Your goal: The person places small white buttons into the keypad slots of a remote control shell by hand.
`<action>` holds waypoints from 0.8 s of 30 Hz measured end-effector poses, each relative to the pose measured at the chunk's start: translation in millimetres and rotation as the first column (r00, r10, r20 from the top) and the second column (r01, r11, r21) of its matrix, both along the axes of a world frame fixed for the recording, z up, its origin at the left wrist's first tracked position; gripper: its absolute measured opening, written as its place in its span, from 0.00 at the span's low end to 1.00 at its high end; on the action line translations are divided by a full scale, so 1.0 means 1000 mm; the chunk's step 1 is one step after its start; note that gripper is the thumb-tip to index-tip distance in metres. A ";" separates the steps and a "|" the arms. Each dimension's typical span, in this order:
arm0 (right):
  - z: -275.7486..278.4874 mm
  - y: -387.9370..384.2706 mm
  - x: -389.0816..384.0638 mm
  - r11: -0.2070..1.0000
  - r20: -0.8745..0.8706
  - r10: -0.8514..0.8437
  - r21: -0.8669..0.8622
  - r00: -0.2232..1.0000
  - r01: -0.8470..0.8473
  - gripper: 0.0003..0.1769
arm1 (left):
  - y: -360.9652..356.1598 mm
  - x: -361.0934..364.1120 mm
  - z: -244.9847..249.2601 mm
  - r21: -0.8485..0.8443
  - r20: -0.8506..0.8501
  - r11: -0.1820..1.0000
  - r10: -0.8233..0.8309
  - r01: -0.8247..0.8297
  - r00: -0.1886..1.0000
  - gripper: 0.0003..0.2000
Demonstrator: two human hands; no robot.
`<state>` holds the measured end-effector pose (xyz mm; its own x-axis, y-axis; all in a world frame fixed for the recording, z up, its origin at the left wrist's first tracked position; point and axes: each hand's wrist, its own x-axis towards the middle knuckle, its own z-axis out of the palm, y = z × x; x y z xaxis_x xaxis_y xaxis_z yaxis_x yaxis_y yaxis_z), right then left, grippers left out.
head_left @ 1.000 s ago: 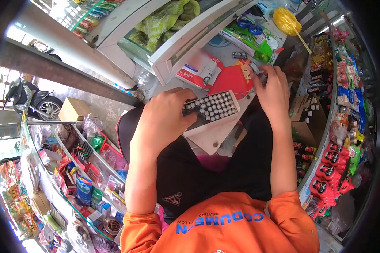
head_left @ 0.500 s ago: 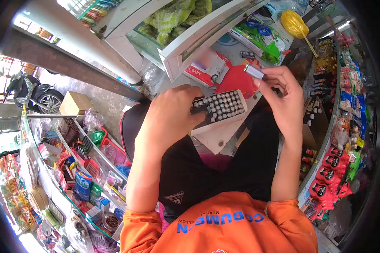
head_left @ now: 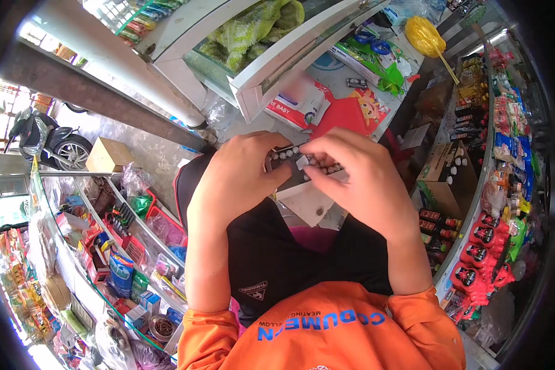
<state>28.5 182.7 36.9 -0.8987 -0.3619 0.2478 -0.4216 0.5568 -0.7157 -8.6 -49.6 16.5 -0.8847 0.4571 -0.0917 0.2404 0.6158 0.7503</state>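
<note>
A small open box of upright AA-size batteries lies in front of me, above my knees. My left hand is wrapped round the box's left end, thumb on the near side and fingers at the far side. Over the middle of the box, my right hand pinches a single battery between thumb and fingers, tilted among the others. Whether its lower end touches the row cannot be seen. The right hand covers much of the box's right half.
Beyond the box lie a red sheet with a cartoon, a red-and-white package, small dark cylinders and blue-handled scissors. A glass cabinet door juts in. Crowded shelves stand left; red bottles and a carton right.
My right hand has come down and left, bringing the battery from beside the red sheet to the box. My left hand stays on the box.
</note>
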 end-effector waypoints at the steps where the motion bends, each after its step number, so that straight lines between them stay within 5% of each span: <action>1: -0.005 -0.002 0.000 0.999 -0.014 -0.002 0.049 1.000 0.003 0.14 | 0.000 0.000 0.000 -0.009 -0.009 1.000 -0.005 0.005 1.000 0.20; 12: -0.010 -0.021 -0.005 0.973 0.047 -0.096 0.217 0.994 0.083 0.20 | 0.001 0.000 -0.002 0.019 -0.018 1.000 -0.012 0.012 1.000 0.22; 16: -0.006 -0.010 -0.009 0.979 -0.036 -0.048 0.197 0.998 0.055 0.19 | 0.002 0.001 0.002 -0.006 0.031 1.000 0.009 -0.009 0.999 0.21; 18: 0.002 -0.001 -0.011 0.978 0.023 -0.154 0.148 0.988 0.149 0.18 | 0.002 0.001 0.001 0.006 0.049 1.000 0.023 -0.023 0.999 0.20; 24: -0.045 0.059 -0.061 0.844 -0.322 -0.329 0.322 0.888 0.429 0.12 | 0.002 0.001 -0.005 0.026 0.005 1.000 0.000 0.000 1.000 0.18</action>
<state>-32.0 242.2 -8.5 -0.9123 -0.1150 0.3931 -0.2539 0.9119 -0.3225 -7.8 -47.9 11.8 -0.8844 0.4592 -0.0838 0.2368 0.5960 0.7672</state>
